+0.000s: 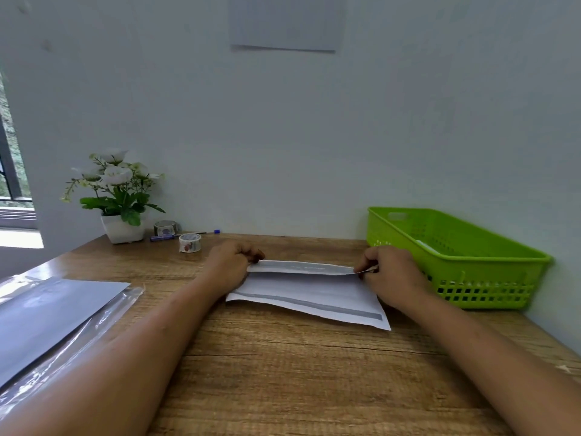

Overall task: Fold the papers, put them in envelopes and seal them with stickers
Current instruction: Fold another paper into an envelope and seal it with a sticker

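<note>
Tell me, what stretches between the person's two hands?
The raised far edge of the white paper, pinched at its ends by the left hand and right hand, in the head view.

The paper (308, 294) lies mid-table (283, 372), the left hand (231, 262) pinching its far left corner and the right hand (390, 272) its far right one. Just right of it a basket (490, 297) stands in the corner, and well to its left lies a stack of sheets (53, 309) (on a plastic sleeve). At the far left by the wall stands a flower pot (122, 229), with a pen (185, 235) between two tape rolls (190, 242) just right of it.
</note>
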Demonstrator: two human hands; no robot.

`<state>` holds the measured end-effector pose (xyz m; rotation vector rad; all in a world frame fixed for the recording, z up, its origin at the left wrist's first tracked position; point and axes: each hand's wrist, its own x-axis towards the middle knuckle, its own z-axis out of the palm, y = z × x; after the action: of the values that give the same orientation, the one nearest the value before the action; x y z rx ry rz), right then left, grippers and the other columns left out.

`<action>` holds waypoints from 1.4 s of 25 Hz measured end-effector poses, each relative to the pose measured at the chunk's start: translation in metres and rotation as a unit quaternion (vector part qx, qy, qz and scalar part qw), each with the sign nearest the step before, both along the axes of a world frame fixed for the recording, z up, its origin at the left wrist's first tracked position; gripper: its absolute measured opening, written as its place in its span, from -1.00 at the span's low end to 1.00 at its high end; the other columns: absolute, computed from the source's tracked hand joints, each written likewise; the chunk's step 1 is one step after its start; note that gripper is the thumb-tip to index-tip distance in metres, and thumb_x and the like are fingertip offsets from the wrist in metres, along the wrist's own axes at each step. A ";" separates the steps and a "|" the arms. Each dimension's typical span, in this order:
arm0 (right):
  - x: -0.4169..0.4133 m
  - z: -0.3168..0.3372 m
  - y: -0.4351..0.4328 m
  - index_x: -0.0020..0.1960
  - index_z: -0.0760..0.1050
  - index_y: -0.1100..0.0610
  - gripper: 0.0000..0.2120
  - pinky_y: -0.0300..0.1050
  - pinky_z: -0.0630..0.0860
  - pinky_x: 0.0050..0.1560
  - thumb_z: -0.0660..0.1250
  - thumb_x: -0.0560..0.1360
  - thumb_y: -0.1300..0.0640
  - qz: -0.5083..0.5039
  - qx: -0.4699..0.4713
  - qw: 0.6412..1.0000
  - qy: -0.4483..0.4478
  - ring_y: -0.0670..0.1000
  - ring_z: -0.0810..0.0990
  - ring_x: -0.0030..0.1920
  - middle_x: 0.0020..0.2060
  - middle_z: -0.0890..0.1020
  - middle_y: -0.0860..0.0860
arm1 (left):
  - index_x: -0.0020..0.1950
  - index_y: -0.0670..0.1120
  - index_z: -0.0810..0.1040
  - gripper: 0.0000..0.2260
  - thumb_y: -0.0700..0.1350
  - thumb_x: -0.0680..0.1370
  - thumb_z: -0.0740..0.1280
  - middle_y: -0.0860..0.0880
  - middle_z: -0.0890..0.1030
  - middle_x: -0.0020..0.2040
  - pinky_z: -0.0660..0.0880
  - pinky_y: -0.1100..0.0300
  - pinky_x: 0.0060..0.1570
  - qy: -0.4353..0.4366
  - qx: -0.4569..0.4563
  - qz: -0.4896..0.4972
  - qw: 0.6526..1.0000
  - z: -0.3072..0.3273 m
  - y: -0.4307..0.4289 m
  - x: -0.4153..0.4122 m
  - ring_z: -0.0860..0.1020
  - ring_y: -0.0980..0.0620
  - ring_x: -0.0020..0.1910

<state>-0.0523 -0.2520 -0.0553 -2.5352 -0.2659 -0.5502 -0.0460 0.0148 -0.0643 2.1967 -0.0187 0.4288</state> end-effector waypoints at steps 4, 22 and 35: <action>-0.009 0.003 0.005 -0.07 0.65 -0.03 -0.63 -0.17 0.49 0.06 0.18 0.41 0.34 -0.009 -0.065 0.997 0.050 0.02 0.57 0.08 0.05 0.64 -0.04 | 0.05 -0.02 0.63 -0.70 -0.23 0.57 0.12 0.03 0.60 0.15 0.34 0.19 0.21 0.036 0.055 -0.007 0.998 0.004 -0.006 -0.003 0.47 0.04 0.18; -0.028 0.032 0.005 0.23 0.50 -0.13 -0.52 -0.21 0.45 0.13 0.25 0.30 -0.10 0.189 -0.189 0.945 0.189 -0.11 0.54 0.09 0.12 0.59 -0.13 | 0.04 -0.06 0.64 -0.72 -0.38 0.47 0.32 0.01 0.63 0.08 0.36 0.34 0.08 0.074 0.038 -0.055 0.995 0.003 -0.003 -0.007 0.52 0.13 0.06; -0.008 0.010 0.005 0.31 0.42 0.02 -0.51 -0.29 0.32 0.03 0.43 0.40 0.16 0.028 0.022 0.999 0.019 0.01 0.49 0.20 0.25 0.54 0.00 | 0.32 -0.09 0.44 -0.60 -0.31 0.50 0.29 -0.01 0.58 0.14 0.47 0.22 0.08 0.164 -0.097 -0.160 0.969 0.016 0.008 -0.013 0.53 0.05 0.11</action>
<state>-0.0600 -0.2474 -0.0453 -2.4848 -0.3056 -0.4817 -0.0591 0.0228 -0.0486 1.9995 -0.1428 -0.1117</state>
